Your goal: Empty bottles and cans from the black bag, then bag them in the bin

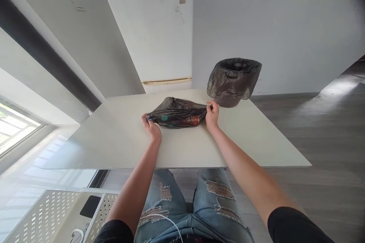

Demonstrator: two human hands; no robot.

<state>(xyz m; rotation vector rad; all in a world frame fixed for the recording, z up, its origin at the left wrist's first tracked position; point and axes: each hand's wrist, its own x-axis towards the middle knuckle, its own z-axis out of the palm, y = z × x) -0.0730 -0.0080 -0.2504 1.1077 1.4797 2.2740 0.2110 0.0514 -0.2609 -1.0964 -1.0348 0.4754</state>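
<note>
Black plastic film, thin and glossy, made up the bag (176, 113) that lay on its side on the white table (119, 140), a little past the middle toward 12 o'clock. Something green and something orange-red showed dimly through the film; what they were could not be told. The left hand (152, 126) was closed in a tight pinch on the bag's 9 o'clock end, and the right hand (212, 114) was closed the same way on its 3 o'clock end, fingers bunched over a gathered tail of plastic. Between them the film looked drawn taut.

That tension seemed the main risk. Film this thin would likely stretch and split if the two hands pulled further apart, most likely at the pinched tails or where a hard edge inside pressed against it, and the contents would then spill onto the table. A slip was also possible: the glossy plastic gave little to grip, and if one tail escaped, the bag could swing toward the other hand and gape open.

A bin (234, 81) lined with similar dark plastic stood at about 1 o'clock, just beyond the right hand. A sudden jerk of that hand could knock it toward the far edge. A worn white fridge (154, 30) stood behind the table at 12 o'clock, and a white perforated rack (51, 212) sat on the floor at 7 o'clock, both well apart from the hands.
</note>
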